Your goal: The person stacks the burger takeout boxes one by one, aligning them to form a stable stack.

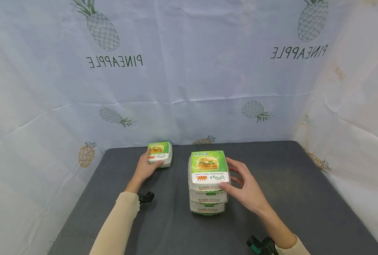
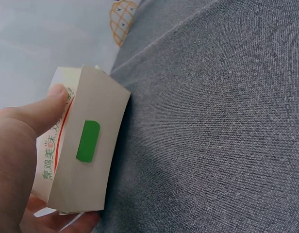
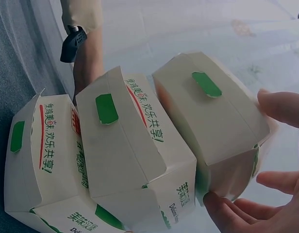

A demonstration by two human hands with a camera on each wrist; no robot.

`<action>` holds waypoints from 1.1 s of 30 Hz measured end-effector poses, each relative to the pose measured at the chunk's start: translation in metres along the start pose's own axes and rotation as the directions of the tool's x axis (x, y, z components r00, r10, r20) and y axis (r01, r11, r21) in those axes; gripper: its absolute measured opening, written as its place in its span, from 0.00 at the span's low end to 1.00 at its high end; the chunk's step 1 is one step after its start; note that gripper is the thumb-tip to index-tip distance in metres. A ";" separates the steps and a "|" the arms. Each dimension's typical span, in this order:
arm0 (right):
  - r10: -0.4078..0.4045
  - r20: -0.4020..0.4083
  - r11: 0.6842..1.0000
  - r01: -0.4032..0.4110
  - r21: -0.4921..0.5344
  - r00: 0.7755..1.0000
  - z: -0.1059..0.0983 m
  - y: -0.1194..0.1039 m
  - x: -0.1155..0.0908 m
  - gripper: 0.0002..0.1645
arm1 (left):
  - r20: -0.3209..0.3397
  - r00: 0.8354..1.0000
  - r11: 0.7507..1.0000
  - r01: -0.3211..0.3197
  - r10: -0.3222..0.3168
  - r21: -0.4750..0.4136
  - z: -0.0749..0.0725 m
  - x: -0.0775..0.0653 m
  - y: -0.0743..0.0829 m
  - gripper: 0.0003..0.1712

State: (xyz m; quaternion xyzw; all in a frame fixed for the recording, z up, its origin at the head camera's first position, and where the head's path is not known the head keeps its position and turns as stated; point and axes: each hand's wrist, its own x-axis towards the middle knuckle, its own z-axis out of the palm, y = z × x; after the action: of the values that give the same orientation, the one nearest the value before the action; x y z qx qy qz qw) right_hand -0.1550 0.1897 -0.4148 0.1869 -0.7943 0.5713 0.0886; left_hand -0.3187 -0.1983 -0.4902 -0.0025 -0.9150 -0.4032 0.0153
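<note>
Three burger boxes stand stacked mid-table, each of white card with green tabs. The topmost burger box [image 1: 208, 173] has a green lid with a burger picture. My right hand [image 1: 247, 191] holds this box at its right side, thumb at the front edge and fingers along the side. In the right wrist view the top box [image 3: 212, 111] leans at an angle to the middle box [image 3: 135, 150] and lowest box [image 3: 47, 155]. Farther back on the left, my left hand [image 1: 145, 168] grips another burger box [image 1: 160, 150]; its thumb [image 2: 55, 99] lies on the printed front edge.
A dark grey cloth [image 1: 284, 191] covers the table. White curtains [image 1: 195, 78] with pineapple prints hang behind it and along both sides; the left box sits close to the back curtain. Each wrist wears a black camera [image 1: 146, 197].
</note>
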 end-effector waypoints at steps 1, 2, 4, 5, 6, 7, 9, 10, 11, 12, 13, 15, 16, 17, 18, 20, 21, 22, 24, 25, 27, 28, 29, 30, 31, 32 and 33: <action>0.001 -0.001 1.000 -0.001 -0.001 1.000 0.000 0.000 0.000 0.45 | -0.005 1.000 1.000 -0.002 0.002 0.001 0.000 0.000 -0.001 0.58; 0.002 -0.002 1.000 -0.002 -0.002 1.000 0.001 0.000 0.000 0.45 | -0.007 1.000 1.000 -0.002 0.002 0.004 0.000 -0.001 -0.001 0.58; 0.004 -0.004 1.000 -0.004 -0.005 1.000 0.001 0.000 0.000 0.45 | -0.010 1.000 1.000 0.000 0.000 0.003 0.000 -0.001 -0.001 0.58; 0.005 -0.004 1.000 -0.005 -0.004 1.000 0.001 0.000 0.000 0.45 | -0.013 1.000 1.000 0.001 -0.001 -0.002 0.001 -0.002 0.000 0.58; 0.006 -0.004 1.000 -0.006 -0.003 1.000 0.001 0.000 0.000 0.45 | -0.016 1.000 1.000 0.003 -0.003 -0.002 0.001 -0.002 0.000 0.58; 0.006 -0.004 1.000 -0.006 -0.002 1.000 0.000 0.000 0.000 0.45 | -0.019 1.000 1.000 0.005 -0.005 -0.003 0.001 -0.002 0.001 0.58; 0.007 -0.002 1.000 -0.007 -0.001 1.000 0.001 0.000 0.000 0.45 | -0.028 1.000 1.000 0.008 -0.008 -0.008 0.001 -0.003 0.002 0.58; 0.007 -0.001 1.000 -0.007 0.000 1.000 0.001 0.000 0.000 0.45 | -0.030 1.000 1.000 0.007 -0.007 -0.008 0.001 -0.004 0.002 0.58; 0.008 -0.002 1.000 -0.008 0.000 1.000 0.001 0.000 0.000 0.44 | -0.032 0.999 1.000 0.005 -0.005 -0.008 0.000 -0.004 0.002 0.58; 0.009 -0.003 1.000 -0.009 -0.001 1.000 0.001 0.000 0.000 0.44 | -0.031 1.000 1.000 0.002 -0.002 -0.003 0.000 -0.004 0.002 0.58; 0.009 -0.005 1.000 -0.009 -0.001 1.000 0.001 0.000 -0.001 0.44 | -0.029 1.000 1.000 -0.002 0.002 0.001 0.000 -0.004 0.003 0.58; 0.008 -0.007 1.000 -0.008 -0.001 1.000 0.001 0.000 -0.001 0.44 | -0.024 1.000 1.000 -0.013 0.013 0.008 0.000 -0.004 0.004 0.58; 0.008 -0.006 1.000 -0.008 -0.001 1.000 0.001 0.000 -0.001 0.44 | -0.022 1.000 1.000 -0.017 0.017 0.011 0.000 -0.005 0.005 0.58; 0.008 -0.007 1.000 -0.008 -0.001 1.000 0.001 -0.001 -0.001 0.44 | -0.022 0.999 1.000 -0.025 0.025 0.015 0.000 -0.005 0.006 0.58; 0.006 -0.008 1.000 -0.006 -0.001 1.000 0.001 -0.001 -0.001 0.44 | -0.022 0.999 0.999 -0.031 0.032 0.019 0.000 -0.005 0.008 0.58; 0.004 -0.011 1.000 -0.004 -0.003 1.000 0.001 -0.001 -0.002 0.44 | -0.025 0.999 0.999 -0.045 0.046 0.024 -0.001 -0.005 0.012 0.58; 0.004 -0.011 1.000 -0.004 -0.005 1.000 0.001 -0.001 -0.002 0.44 | -0.028 0.998 0.998 -0.050 0.051 0.025 -0.001 -0.006 0.014 0.58; 0.003 -0.010 1.000 -0.003 -0.003 1.000 0.001 -0.001 -0.002 0.44 | -0.030 0.998 0.998 -0.056 0.056 0.028 -0.002 -0.007 0.017 0.59; 0.000 -0.011 1.000 0.000 -0.005 1.000 0.002 -0.002 -0.002 0.44 | -0.034 0.998 0.998 -0.059 0.060 0.025 -0.005 -0.009 0.021 0.59; -0.001 -0.010 1.000 0.001 -0.007 1.000 0.002 -0.002 -0.002 0.44 | -0.034 0.998 0.998 -0.059 0.059 0.023 -0.006 -0.011 0.024 0.59; -0.002 -0.011 1.000 0.002 -0.009 1.000 0.003 -0.002 -0.002 0.45 | -0.031 0.998 0.998 -0.060 0.061 0.020 -0.009 -0.013 0.028 0.58; -0.002 -0.012 1.000 0.002 -0.010 1.000 0.003 -0.002 -0.002 0.45 | -0.029 0.998 0.998 -0.063 0.064 0.019 -0.010 -0.014 0.030 0.58; -0.002 -0.016 1.000 0.002 -0.013 1.000 0.003 -0.002 -0.002 0.45 | -0.028 0.997 0.998 -0.066 0.066 0.016 -0.011 -0.015 0.032 0.58; -0.002 -0.019 1.000 0.002 -0.015 1.000 0.003 -0.002 -0.002 0.45 | -0.026 0.997 0.997 -0.071 0.072 0.016 -0.011 -0.015 0.034 0.58; -0.002 -0.021 1.000 0.001 -0.017 1.000 0.003 -0.002 -0.002 0.45 | -0.024 0.997 0.997 -0.077 0.078 0.014 -0.012 -0.016 0.036 0.58; -0.001 -0.022 1.000 0.000 -0.019 1.000 0.003 -0.002 -0.002 0.45 | -0.024 0.996 0.996 -0.086 0.087 0.017 -0.013 -0.016 0.039 0.58; -0.001 -0.023 1.000 0.001 -0.020 1.000 0.003 -0.003 -0.002 0.45 | -0.025 0.995 0.996 -0.092 0.093 0.020 -0.014 -0.016 0.041 0.58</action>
State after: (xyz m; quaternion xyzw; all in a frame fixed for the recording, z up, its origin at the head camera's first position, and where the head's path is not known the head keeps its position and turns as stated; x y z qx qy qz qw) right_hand -0.1515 0.1863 -0.4146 0.1797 -0.7988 0.5654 0.1000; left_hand -0.3016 -0.1807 -0.4510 -0.0395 -0.9173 -0.3935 0.0455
